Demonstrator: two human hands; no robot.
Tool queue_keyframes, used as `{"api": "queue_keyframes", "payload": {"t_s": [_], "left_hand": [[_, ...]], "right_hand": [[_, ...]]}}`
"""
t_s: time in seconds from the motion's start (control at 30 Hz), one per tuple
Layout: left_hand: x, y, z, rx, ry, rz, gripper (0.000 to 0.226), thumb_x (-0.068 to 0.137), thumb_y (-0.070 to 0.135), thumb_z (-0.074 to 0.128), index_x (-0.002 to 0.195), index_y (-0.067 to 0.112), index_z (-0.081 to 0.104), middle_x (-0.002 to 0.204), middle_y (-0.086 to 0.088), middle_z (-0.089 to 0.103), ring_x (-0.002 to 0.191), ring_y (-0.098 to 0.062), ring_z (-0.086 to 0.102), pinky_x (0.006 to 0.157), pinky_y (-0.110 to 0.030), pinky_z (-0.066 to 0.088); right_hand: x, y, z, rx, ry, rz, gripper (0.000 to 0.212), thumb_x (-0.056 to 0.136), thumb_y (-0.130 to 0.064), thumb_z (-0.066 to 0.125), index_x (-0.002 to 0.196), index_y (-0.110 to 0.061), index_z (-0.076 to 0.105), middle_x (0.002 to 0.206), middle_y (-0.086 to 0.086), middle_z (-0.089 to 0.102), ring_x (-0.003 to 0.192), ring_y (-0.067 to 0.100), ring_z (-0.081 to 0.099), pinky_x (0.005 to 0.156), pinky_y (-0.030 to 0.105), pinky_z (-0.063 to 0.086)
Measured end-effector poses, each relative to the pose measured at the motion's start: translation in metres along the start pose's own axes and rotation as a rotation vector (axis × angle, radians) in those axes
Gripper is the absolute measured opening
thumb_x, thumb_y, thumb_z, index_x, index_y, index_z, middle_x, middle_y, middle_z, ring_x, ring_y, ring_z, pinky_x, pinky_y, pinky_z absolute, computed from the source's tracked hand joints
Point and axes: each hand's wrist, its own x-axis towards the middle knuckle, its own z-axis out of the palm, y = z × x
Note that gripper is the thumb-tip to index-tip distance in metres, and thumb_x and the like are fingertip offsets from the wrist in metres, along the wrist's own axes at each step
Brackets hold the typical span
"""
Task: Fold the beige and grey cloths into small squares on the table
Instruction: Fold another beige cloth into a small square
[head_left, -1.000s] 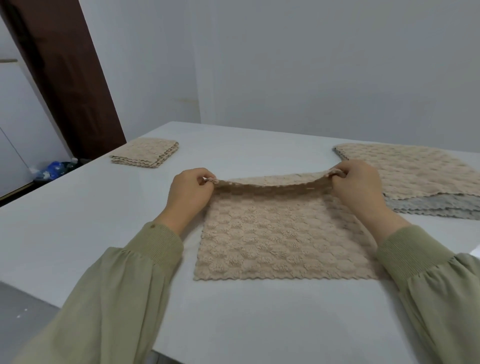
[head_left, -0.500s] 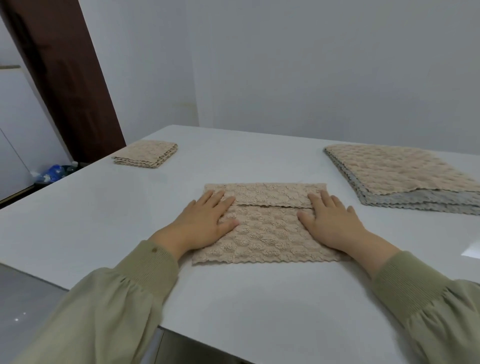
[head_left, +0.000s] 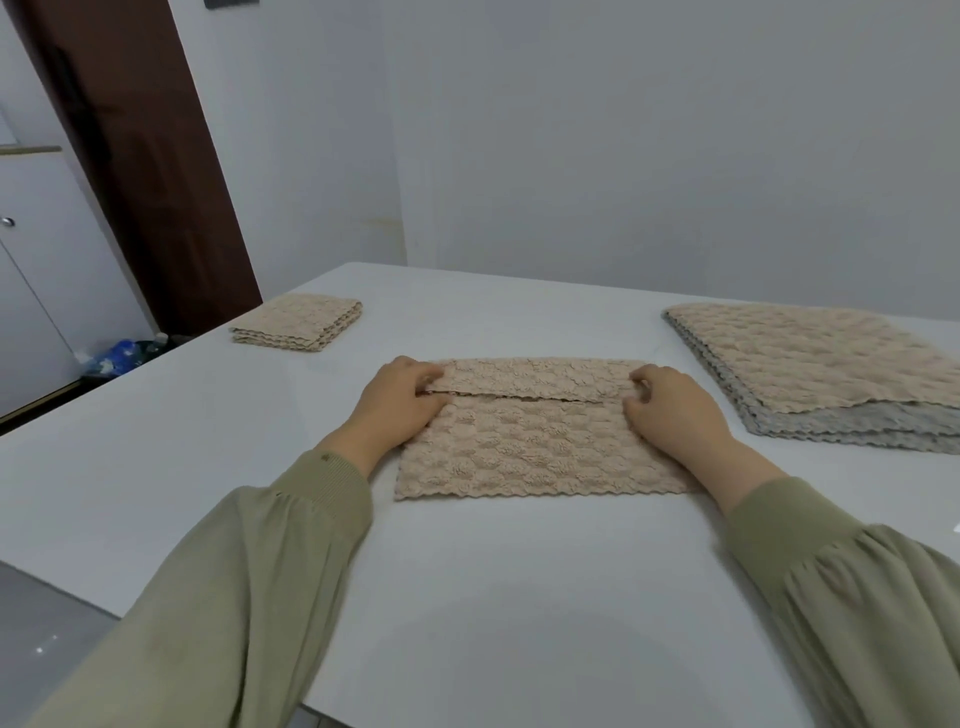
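Note:
A beige textured cloth (head_left: 530, 447) lies flat in the middle of the white table (head_left: 467, 597), its far strip folded over toward me. My left hand (head_left: 397, 402) pinches the folded flap at its left end. My right hand (head_left: 670, 410) pinches the flap at its right end, fingers curled on the edge. A small folded beige square (head_left: 298, 322) lies at the far left of the table. A stack of unfolded beige and grey cloths (head_left: 810, 364) lies at the right.
The table's left edge drops to a grey floor. A dark brown door frame (head_left: 135, 156) and a white cabinet (head_left: 31, 249) stand beyond it at the left. A white wall runs behind the table. Blue items (head_left: 117, 353) sit on the floor.
Both hands laid the far edge down as a folded flap, pressed flat on the cloth, then moved up to the flap's two ends and curled onto its edge.

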Motion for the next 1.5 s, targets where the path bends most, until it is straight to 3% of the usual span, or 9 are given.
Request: {"api": "queue_keyframes", "payload": {"t_s": [0.23,0.4,0.53,0.7,0.83,0.97,1.1,1.33,1.5], "left_hand": [[0.006,-0.002,0.003,0.111,0.203,-0.01,0.019,0.091,0.019,0.058,0.106,0.019,0.07,0.104,-0.001,0.054,0.101,-0.018,0.052,0.079,-0.023,0.035],[-0.009,0.007,0.0,0.111,0.373,0.194,0.011,0.086,0.01,0.063,0.093,0.009,0.072,0.094,-0.003,0.058,0.095,-0.021,0.051,0.079,-0.026,0.039],[-0.03,0.018,-0.011,0.029,0.44,0.292,0.01,0.082,0.002,0.06,0.081,0.007,0.068,0.09,-0.003,0.059,0.09,-0.019,0.051,0.078,-0.027,0.041],[-0.057,0.022,-0.024,-0.045,0.121,0.216,0.024,0.086,0.005,0.05,0.073,0.015,0.067,0.096,0.006,0.059,0.103,-0.01,0.046,0.092,-0.026,0.035],[-0.064,0.017,-0.024,0.018,0.102,0.163,0.014,0.09,0.032,0.056,0.091,0.024,0.068,0.1,0.009,0.057,0.103,-0.008,0.046,0.086,-0.024,0.034],[-0.063,0.013,-0.017,0.141,-0.046,0.185,0.035,0.08,0.05,0.066,0.11,0.03,0.065,0.108,0.012,0.051,0.104,-0.006,0.045,0.087,-0.023,0.037],[-0.057,0.012,-0.013,0.226,-0.027,0.203,0.031,0.088,0.039,0.062,0.116,0.027,0.065,0.113,0.006,0.055,0.109,-0.013,0.047,0.091,-0.026,0.039],[-0.038,0.014,-0.006,0.289,0.052,0.187,0.024,0.094,0.024,0.052,0.112,0.026,0.068,0.113,0.003,0.062,0.106,-0.017,0.051,0.086,-0.03,0.043],[-0.04,0.013,-0.007,0.187,0.169,0.199,0.014,0.089,0.018,0.06,0.097,0.017,0.071,0.098,0.002,0.067,0.097,-0.018,0.056,0.082,-0.029,0.043]], "right_hand": [[0.0,0.011,-0.011,0.101,-0.019,-0.027,0.035,0.084,-0.021,0.061,0.119,-0.018,0.062,0.119,0.004,0.063,0.105,0.021,0.057,0.084,0.028,0.042],[-0.001,0.012,-0.005,0.02,0.281,-0.109,0.018,0.088,-0.013,0.057,0.096,-0.003,0.069,0.101,0.013,0.066,0.096,0.031,0.059,0.079,0.034,0.044],[-0.015,0.009,-0.015,0.191,0.543,-0.168,0.01,0.087,-0.004,0.052,0.086,-0.003,0.062,0.084,0.005,0.055,0.084,0.022,0.049,0.074,0.027,0.032],[-0.034,0.015,-0.016,0.123,0.307,-0.091,0.019,0.082,-0.003,0.047,0.077,0.001,0.065,0.085,0.011,0.059,0.087,0.027,0.05,0.073,0.033,0.035],[-0.046,0.014,-0.021,0.082,0.346,-0.06,0.019,0.086,-0.016,0.05,0.086,-0.005,0.065,0.092,0.009,0.06,0.091,0.026,0.05,0.077,0.036,0.04],[-0.055,0.013,-0.015,-0.02,0.176,-0.084,0.023,0.085,-0.025,0.056,0.099,-0.012,0.068,0.104,0.009,0.059,0.098,0.028,0.053,0.083,0.037,0.044],[-0.054,0.014,-0.01,-0.092,0.107,-0.126,0.029,0.084,-0.027,0.06,0.108,-0.013,0.066,0.11,0.009,0.059,0.106,0.029,0.048,0.09,0.038,0.043],[-0.028,0.011,-0.002,-0.103,0.108,-0.096,0.028,0.089,-0.024,0.056,0.112,-0.012,0.065,0.112,0.01,0.058,0.107,0.03,0.048,0.086,0.038,0.042],[-0.024,0.016,-0.005,-0.011,0.359,-0.216,0.014,0.08,-0.004,0.062,0.089,-0.002,0.073,0.092,0.016,0.067,0.089,0.036,0.057,0.078,0.039,0.045]]}}
